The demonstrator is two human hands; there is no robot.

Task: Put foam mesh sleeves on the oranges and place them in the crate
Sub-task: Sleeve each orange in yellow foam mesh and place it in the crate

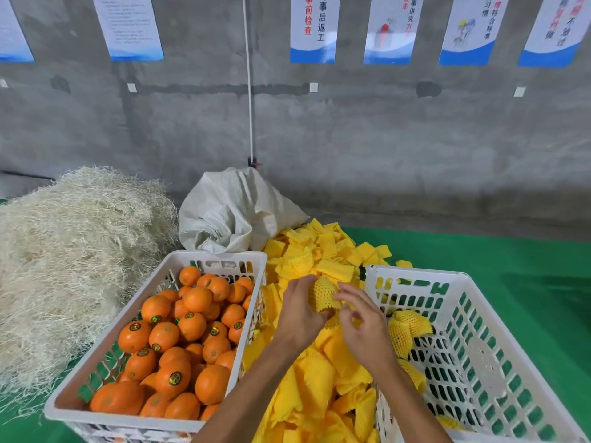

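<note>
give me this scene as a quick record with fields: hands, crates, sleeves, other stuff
left hand: left hand grips the sleeved orange from the left
right hand: right hand has its fingers on the sleeve's right edge
left crate: white left crate piled with bare oranges, many stickered
right crate: white right crate holds a few sleeved oranges, mostly bare floor
sleeves: loose yellow foam sleeves heaped between the crates
behind: straw pile, grey sack
surface: green mat
</note>
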